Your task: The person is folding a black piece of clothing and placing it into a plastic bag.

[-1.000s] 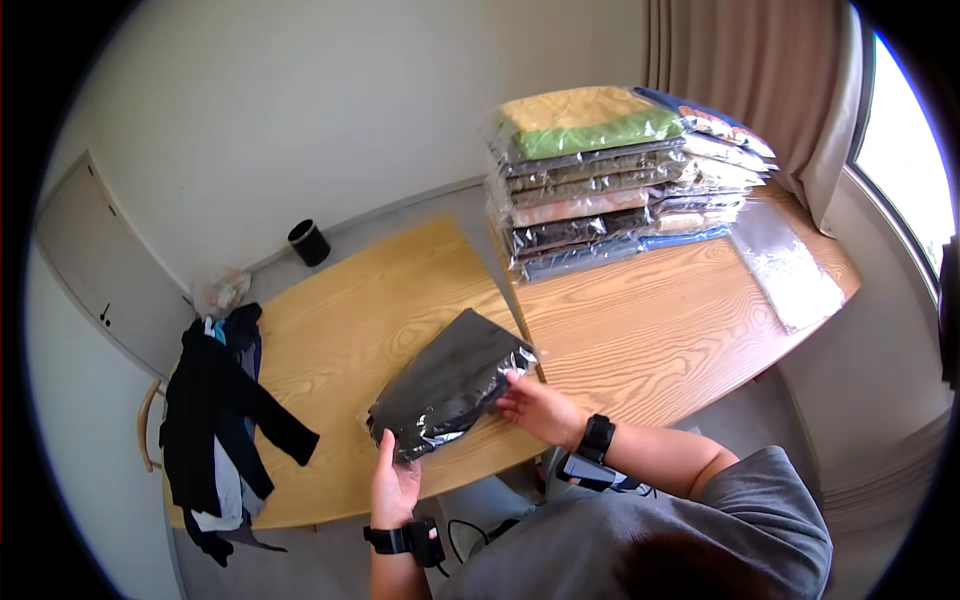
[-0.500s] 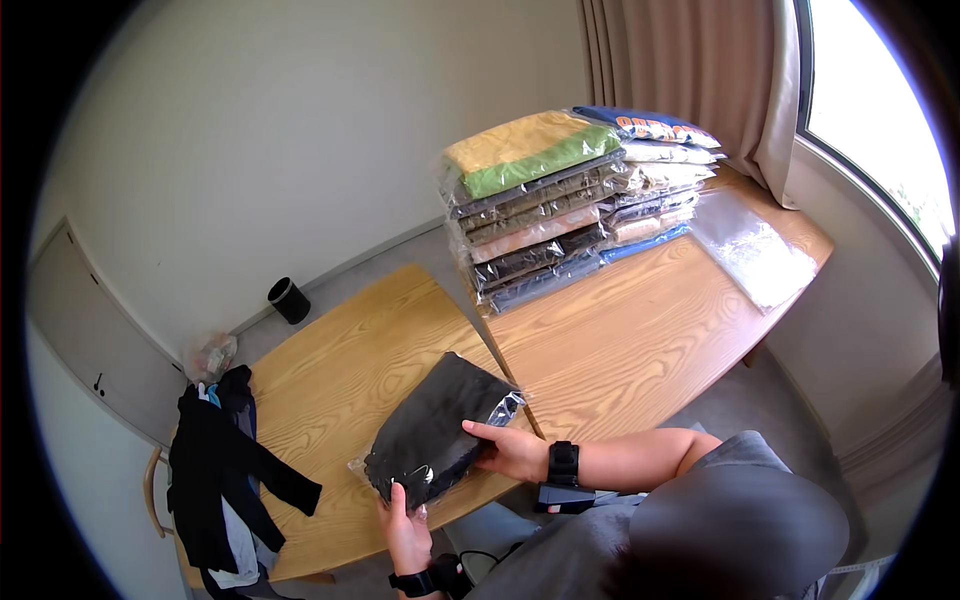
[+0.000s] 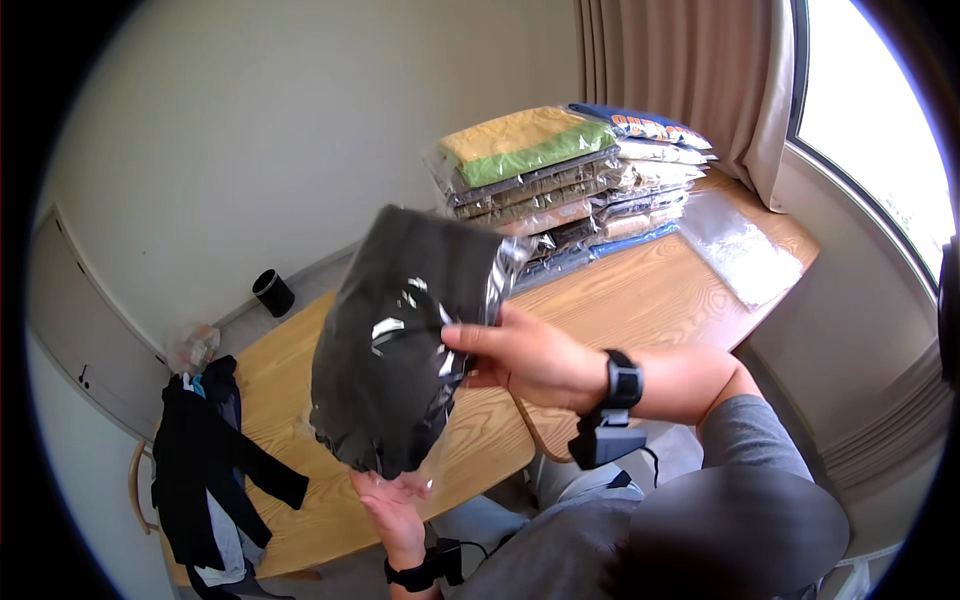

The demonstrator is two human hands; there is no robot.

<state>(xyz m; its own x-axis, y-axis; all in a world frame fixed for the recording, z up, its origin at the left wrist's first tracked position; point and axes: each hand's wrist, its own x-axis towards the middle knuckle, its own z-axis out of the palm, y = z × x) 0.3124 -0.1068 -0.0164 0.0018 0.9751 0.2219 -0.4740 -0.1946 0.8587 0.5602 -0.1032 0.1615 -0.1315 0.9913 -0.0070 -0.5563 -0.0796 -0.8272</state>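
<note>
A dark grey garment folded in a clear plastic bag is raised above the wooden table, tilted upright. My right hand grips its right side, thumb across the front and fingers behind. At the bag's lower end, my left hand holds the bottom edge from below, palm turned up; its fingers are partly hidden by the bag. Glossy creases and loose film show along the bag's right and bottom edges.
Two stacks of bagged garments stand on the far table. Flat clear bags lie to their right. Loose dark clothes hang over the near table's left end, by a chair. A black bin stands on the floor.
Both hands have lifted the bagged garment off the near table, up and toward me. It has tipped more upright, and my left hand has shifted beneath its lower end.
</note>
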